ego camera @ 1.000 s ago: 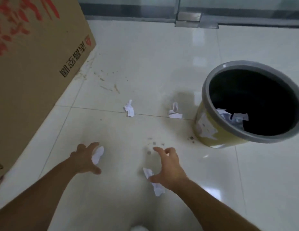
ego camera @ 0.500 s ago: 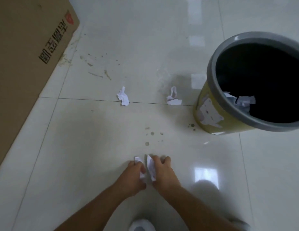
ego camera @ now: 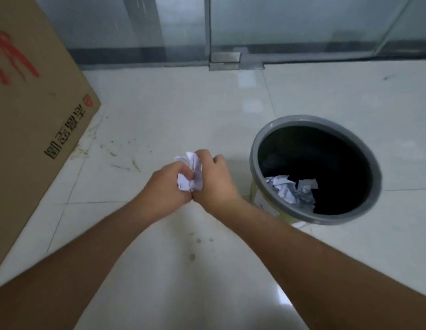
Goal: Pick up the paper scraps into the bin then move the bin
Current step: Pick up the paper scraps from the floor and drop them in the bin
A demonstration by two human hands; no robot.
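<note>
My left hand (ego camera: 165, 184) and my right hand (ego camera: 215, 181) are pressed together over the white floor, both closed around a bunch of white paper scraps (ego camera: 190, 172) that sticks out between them. The bin (ego camera: 257, 144), round with a grey rim and a yellow side, stands upright just right of my hands. Crumpled paper scraps (ego camera: 290, 189) lie inside it against the near wall. The two scraps that lay on the floor tile seam are hidden behind my hands or out of sight.
A large cardboard box (ego camera: 33, 129) with red marks and black print fills the left side. Glass partitions with a metal floor fitting (ego camera: 225, 60) run along the back. Small stains (ego camera: 193, 256) dot the tiles near me.
My hands, each with a scrap picked off the floor, have risen and joined in front of me. The view has tilted up, and the bin now sits lower and further right.
</note>
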